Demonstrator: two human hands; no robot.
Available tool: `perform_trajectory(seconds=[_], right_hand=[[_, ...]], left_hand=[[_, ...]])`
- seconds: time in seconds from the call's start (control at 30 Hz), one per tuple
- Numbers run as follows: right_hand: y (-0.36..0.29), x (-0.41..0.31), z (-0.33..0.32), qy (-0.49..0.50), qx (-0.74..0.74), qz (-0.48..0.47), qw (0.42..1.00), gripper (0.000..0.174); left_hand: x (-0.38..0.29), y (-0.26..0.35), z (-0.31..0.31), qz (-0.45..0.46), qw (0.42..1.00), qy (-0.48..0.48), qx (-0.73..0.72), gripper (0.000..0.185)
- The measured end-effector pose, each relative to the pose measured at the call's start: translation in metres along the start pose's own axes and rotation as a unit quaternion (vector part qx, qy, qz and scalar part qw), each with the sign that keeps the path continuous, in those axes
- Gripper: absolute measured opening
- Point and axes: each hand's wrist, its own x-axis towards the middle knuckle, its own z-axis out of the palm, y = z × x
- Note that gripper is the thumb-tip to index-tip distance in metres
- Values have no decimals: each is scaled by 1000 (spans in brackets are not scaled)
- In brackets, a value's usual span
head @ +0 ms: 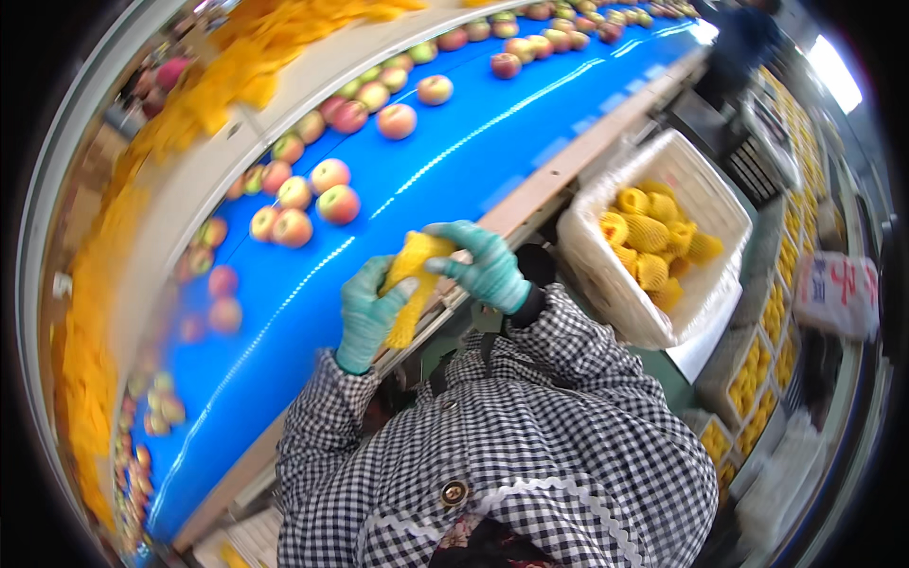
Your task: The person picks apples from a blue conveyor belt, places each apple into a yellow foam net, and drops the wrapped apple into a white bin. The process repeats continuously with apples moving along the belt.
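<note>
Both hands wear teal knit gloves and meet over the near edge of a blue conveyor belt point(426, 163). Between them is a yellow foam net sleeve point(415, 284), folded over at its top. My left hand point(373, 305) grips its left side, thumb across the front. My right hand point(486, 266) pinches its upper right part between thumb and fingers. Whether an apple is inside the sleeve, I cannot tell. Several loose red and yellow-green apples point(338, 204) lie on the belt beyond the hands, most of them along its far side.
At right stands a white plastic-lined crate point(593, 277) holding several yellow net-wrapped fruits point(646, 234). Beyond it are stacked boxes of yellow-wrapped fruit point(756, 366). Loose yellow foam nets point(167, 128) lie along the shelf past the belt. A person in dark clothing point(742, 42) is at upper right.
</note>
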Motion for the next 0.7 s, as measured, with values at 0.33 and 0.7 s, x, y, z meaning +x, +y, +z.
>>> perform_trajectory(seconds=[0.33, 0.7], right_hand=[[8, -30, 57, -83, 347, 216, 909, 11], [9, -31, 89, -81, 241, 124, 959, 19]], left_hand=[[-34, -47, -13, 17, 980, 13, -197, 41], [-72, -75, -29, -114, 926, -53, -356, 42]])
